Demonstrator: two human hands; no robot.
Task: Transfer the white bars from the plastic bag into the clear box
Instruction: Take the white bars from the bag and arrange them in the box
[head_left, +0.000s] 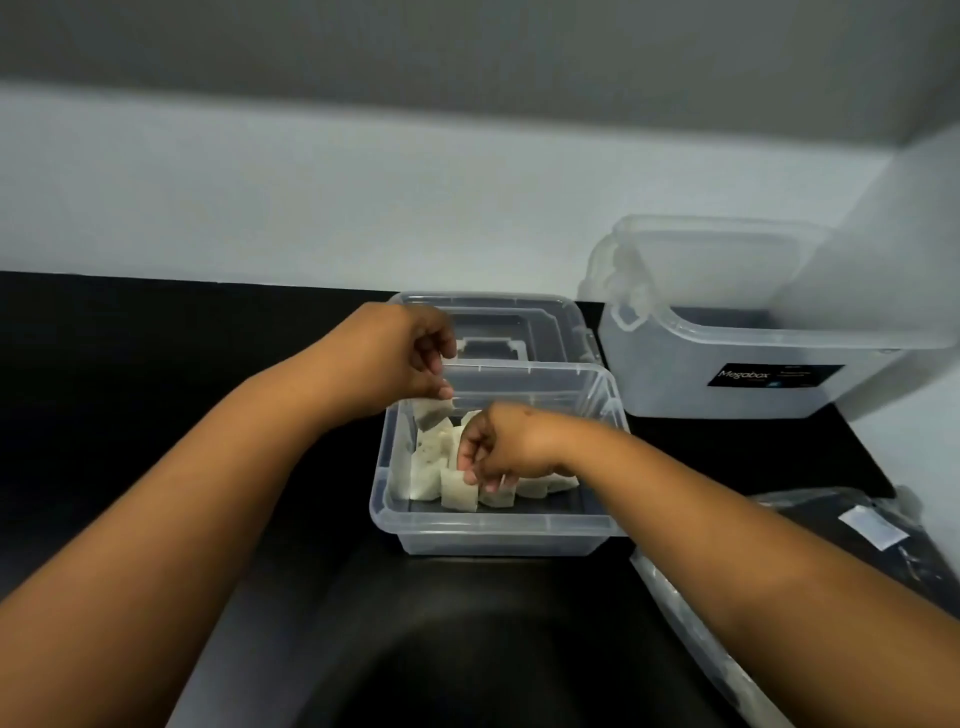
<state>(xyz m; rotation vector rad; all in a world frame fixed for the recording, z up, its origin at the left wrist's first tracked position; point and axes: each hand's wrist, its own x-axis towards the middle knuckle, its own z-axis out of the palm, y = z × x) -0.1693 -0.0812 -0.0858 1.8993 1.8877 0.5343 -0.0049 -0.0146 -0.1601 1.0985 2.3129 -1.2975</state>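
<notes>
- Clear box (498, 540) sat on the dark worktop (156, 364), open, right in front of the person.
- White bars (447, 483) lay in a loose pile inside the box, mostly toward its left and middle.
- Left hand (415, 358) hovered over the box's back-left corner, fingers curled, pinching a thin pale piece (432, 413) that hung down into the box; could be plastic bag or a bar, couldn't tell which.
- Right hand (496, 447) was down inside the box, fingers curled and pinching a bar (497, 492) at the front of the pile.
- A clear lid (519, 322) lay flat on the worktop just behind the box.
- A bigger clear bin (753, 374) with a black label stood to the right rear, its own lid propped against the wall behind it.
- Dark plastic-wrapped item (857, 535) with a small white label lay at the right edge, near the box.
</notes>
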